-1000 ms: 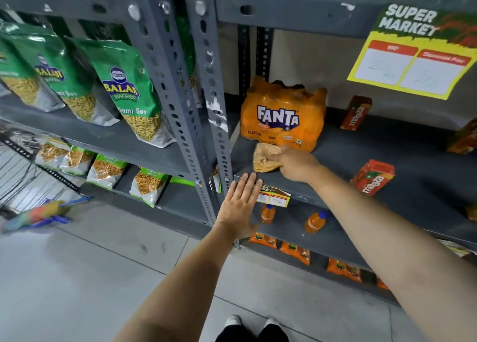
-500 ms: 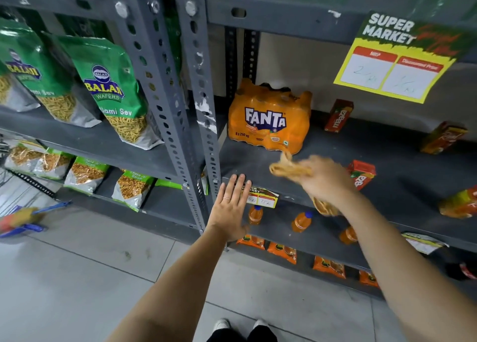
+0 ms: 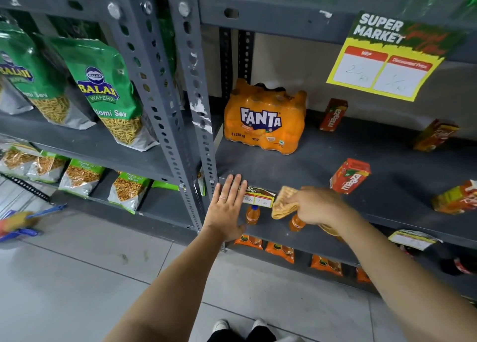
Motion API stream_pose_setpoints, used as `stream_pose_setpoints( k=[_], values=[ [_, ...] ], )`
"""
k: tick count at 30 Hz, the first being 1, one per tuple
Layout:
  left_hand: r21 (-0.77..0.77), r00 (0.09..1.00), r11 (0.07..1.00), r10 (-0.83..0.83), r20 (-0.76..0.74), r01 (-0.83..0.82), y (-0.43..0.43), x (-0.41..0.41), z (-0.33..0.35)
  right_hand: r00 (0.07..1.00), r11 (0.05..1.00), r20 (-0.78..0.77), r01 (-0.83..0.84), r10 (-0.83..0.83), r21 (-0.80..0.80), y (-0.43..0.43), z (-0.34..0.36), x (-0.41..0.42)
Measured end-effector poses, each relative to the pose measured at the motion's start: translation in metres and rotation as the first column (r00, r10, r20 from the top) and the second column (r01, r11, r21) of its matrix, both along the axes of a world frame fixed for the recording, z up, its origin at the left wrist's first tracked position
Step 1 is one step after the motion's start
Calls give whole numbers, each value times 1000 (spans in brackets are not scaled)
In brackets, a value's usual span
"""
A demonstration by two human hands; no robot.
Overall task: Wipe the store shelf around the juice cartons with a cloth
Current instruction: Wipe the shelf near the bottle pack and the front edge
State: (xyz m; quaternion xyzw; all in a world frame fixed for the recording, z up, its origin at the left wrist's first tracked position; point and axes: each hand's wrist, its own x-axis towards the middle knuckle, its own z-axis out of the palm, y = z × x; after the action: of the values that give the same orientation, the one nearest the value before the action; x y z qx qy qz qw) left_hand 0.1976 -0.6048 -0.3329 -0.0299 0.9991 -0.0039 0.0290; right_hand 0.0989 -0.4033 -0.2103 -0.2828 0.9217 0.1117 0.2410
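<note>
Your right hand (image 3: 318,206) is closed around a folded tan cloth (image 3: 284,202) at the front lip of the shelf (image 3: 322,155), just in front of and to the left of the nearest juice carton (image 3: 349,176). Part of the cloth appears to trail below your wrist, though blur makes this uncertain. Your left hand (image 3: 227,207) is open, fingers straight and spread, holding nothing; it sits at the shelf edge farther left of that carton, beside the price tag (image 3: 259,197), and whether it presses on the edge cannot be confirmed.

To perform the step well:
1. Lay the cloth flat on the shelf surface, not on the lip alone.
2. Sweep along the shelf's length, working from the front edge toward the back wall.
3. Pass close around the nearest carton without striking it; it is light and will probably tip or slide.
4. Keep the left hand braced near the upright post (image 3: 196,109) for balance.

The nearest carton leans, its top tilted to the right and away from you, its long axis roughly upright. Behind it, a second carton (image 3: 334,114) stands upright near the back wall. To its right, two more cartons (image 3: 436,135) (image 3: 455,197) lie angled. Behind and left of it sits the soda pack (image 3: 264,117).
</note>
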Motion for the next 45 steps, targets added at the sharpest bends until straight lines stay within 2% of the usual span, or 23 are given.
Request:
stream_pose_setpoints(
  k=[2,3,5,7,10,12,16,18,20,21,24,26,29,32,37,40,42,44,45],
  values=[
    [9,1000,1000,4,6,-4,1,0,0,990,990,72,124,-119,-68,1,20,-10],
    [10,1000,1000,7,9,-7,2,0,-1,985,974,49,172,-167,-145,-4,28,-18],
    [5,1000,1000,11,8,-11,3,-1,-1,967,936,-119,178,-223,-304,-21,34,-32],
    [2,1000,1000,7,6,-7,2,-1,0,940,918,-236,150,-248,-368,-42,26,-35],
    [0,1000,1000,-2,17,2,0,0,0,938,920,-117,287,-326,-266,-55,2,-25],
    [7,1000,1000,0,19,0,-1,0,0,928,902,-53,344,-369,-259,-46,-17,-11],
    [0,1000,1000,5,22,-5,3,0,0,918,900,-79,360,-389,-248,-14,-28,29],
    [15,1000,1000,13,13,-13,4,-1,0,909,887,-25,399,-415,-233,6,-19,37],
    [32,1000,999,26,-3,-26,7,-1,0,873,832,64,481,-484,-276,20,-1,26],
    [44,999,999,33,-11,-32,9,-1,1,865,811,60,489,-498,-320,22,6,15],
    [71,998,996,55,-41,-52,14,-1,0,827,719,-79,432,-556,-545,8,19,-27],
    [72,997,996,60,-48,-57,15,-1,0,802,674,-101,418,-589,-609,-9,15,-49],
    [59,998,997,58,-32,-56,14,-1,0,830,705,-39,446,-556,-551,-24,-7,-57],
    [43,998,998,48,-28,-47,11,0,1,807,704,22,527,-590,-476,-26,-37,-39],
    [91,984,982,172,-41,-167,40,-9,16,878,822,-70,412,-473,-394,-1,-47,19],
    [145,989,983,124,-86,-111,74,-17,21,915,880,-92,346,-394,-325,30,-41,52],
    [166,995,986,45,-91,-29,94,-28,27,894,843,18,429,-448,-324,48,-30,56],
    [153,992,982,-99,-74,109,130,-66,27,796,757,75,596,-600,-268,93,-17,44],
    [140,992,983,-114,-55,121,137,-72,28,767,730,94,635,-635,-252,107,-12,42]
  ],
)
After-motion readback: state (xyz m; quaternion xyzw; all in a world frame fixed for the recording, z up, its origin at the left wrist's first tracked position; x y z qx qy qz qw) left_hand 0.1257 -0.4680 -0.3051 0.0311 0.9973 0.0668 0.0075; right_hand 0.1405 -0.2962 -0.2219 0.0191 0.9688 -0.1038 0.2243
